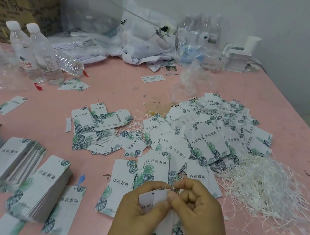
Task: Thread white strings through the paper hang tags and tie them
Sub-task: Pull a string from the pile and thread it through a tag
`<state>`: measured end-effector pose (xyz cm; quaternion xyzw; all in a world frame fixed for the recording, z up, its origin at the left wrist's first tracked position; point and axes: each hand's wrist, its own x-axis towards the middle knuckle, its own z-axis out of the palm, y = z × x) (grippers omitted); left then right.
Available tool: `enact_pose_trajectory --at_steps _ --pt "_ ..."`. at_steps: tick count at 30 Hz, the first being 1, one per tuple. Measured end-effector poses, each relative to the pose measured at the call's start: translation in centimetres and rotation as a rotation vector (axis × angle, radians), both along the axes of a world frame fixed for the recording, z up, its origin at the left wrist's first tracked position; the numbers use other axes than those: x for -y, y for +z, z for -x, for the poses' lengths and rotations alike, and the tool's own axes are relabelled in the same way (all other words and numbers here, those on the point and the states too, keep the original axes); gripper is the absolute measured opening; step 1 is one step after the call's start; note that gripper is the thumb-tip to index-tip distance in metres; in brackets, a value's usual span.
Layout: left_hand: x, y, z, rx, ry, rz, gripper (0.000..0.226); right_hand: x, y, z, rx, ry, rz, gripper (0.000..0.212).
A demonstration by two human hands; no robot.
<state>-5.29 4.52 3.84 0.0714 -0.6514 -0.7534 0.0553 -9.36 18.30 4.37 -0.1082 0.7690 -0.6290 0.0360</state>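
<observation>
- Your left hand (142,204) grips a small set of paper hang tags (151,199), thumb pressed across their face, just above the pink table (115,81).
- Your right hand (196,205) is curled tight against the left, its fingertips pinching at the top edge of the held tags, where a short bit of white string (173,187) shows (whether it has passed through the hole cannot be told).
- Just beyond your right hand and out to its right lies the loose heap of white strings (262,184).
- Straight ahead of both hands sits the big pile of strung tags (215,132), strings tangled among them.
- Ahead and to the left of your left hand is a smaller scatter of tags (96,127).
- Well left of your left hand stand neat stacks of unstrung tags (42,186), leaning one against another.
- Far ahead on the left, water bottles (37,51) stand together (one lies on its side beside them).
- Far ahead, crumpled plastic bags (145,39) sit against the wall.
</observation>
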Motion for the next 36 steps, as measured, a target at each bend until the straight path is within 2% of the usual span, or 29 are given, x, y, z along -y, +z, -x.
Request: enact_pose_trajectory --at_steps 4,7,9,12,19,24,28,32,36 --pt "0.4 0.2 0.3 0.041 -0.111 -0.245 0.041 -0.3 0.4 0.5 0.133 0.049 0.159 0.011" --pt "0.6 0.5 0.4 0.126 -0.165 -0.471 0.041 -0.8 0.3 1.1 0.231 0.123 0.239 0.018" --pt "0.7 0.8 0.4 0.165 -0.213 -0.556 0.036 -0.9 0.2 1.3 0.330 0.175 0.289 0.019" --pt "0.7 1.1 0.6 0.163 -0.207 -0.486 0.027 -1.0 -0.2 1.5 0.423 0.243 0.313 0.026" --pt "0.7 0.3 0.8 0.090 -0.150 -0.439 0.034 -0.9 -0.4 1.6 0.508 0.282 0.358 0.023" --pt "0.7 -0.6 0.9 0.117 -0.061 -0.398 0.035 -0.7 -0.5 1.5 0.549 0.287 0.351 0.023" --pt "0.9 -1.4 1.0 0.049 0.067 -0.367 0.041 -1.0 -0.7 1.9 0.697 0.247 0.495 0.026" --pt "1.3 -2.3 1.4 0.021 0.206 -0.386 0.043 -1.6 -0.6 2.6 0.827 0.166 0.638 0.019" --pt "1.4 -2.6 1.4 0.034 0.256 -0.424 0.040 -1.8 -0.3 2.9 0.860 0.103 0.743 0.013"
